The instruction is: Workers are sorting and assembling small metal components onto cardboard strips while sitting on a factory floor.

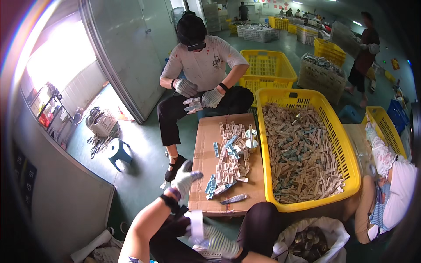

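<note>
- While the left hand (186, 179), in a striped glove, hovers at the near left edge of the cardboard (204, 144), its digits stand apart with nothing between them.
- Just below, a blurred pale piece (197, 222) rises from the fingertips of the right hand (218, 242), which appear closed on its lower end, low over the lap.
- Pink and blue clips (226, 171) lie heaped on the cardboard, to the right of the left fingers, well apart from them.
- Farther right, a yellow basket (353, 175) holds many similar clips, beyond both hands' touch.
</note>
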`<state>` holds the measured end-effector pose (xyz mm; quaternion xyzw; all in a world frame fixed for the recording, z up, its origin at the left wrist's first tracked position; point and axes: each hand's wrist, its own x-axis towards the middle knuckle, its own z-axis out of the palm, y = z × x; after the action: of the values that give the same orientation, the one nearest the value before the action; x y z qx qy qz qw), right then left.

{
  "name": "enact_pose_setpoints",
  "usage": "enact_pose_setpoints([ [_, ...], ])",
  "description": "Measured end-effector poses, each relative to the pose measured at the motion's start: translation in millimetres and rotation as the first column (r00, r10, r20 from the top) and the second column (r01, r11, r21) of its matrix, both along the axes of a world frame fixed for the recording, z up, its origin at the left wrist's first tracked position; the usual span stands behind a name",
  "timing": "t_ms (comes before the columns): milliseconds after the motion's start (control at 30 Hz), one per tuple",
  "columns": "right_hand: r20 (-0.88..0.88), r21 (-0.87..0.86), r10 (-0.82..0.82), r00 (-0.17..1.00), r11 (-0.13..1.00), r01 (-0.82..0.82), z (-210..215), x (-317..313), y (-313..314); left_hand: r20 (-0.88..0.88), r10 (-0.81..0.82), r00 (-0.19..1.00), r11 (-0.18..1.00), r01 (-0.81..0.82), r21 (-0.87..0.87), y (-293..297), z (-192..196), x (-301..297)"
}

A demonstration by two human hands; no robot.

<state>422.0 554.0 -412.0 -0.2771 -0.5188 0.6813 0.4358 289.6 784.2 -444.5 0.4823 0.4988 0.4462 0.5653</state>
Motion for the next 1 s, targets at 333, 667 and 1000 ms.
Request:
enact_pose_setpoints([
  [333, -0.381, -0.182, -0.042, 0.924, 0.983, -0.03, -50, -17, -12, -0.063, 0.03, 0.998, 0.974, -0.043, -0.221, 140, 30, 41],
  [667, 0.406, 0.639, -0.578, 0.708, 0.734, 0.233, -57, 35, 12, -0.452, 0.051, 0.89, 0.923, -0.215, -0.319, 129, 47, 11],
  [1000, 0.647, 0.623, -0.576, 0.499, 0.777, 0.09, -53, 49, 7, -0.522, 0.011, 0.853, 0.948, -0.175, -0.267, 129, 40, 11],
])
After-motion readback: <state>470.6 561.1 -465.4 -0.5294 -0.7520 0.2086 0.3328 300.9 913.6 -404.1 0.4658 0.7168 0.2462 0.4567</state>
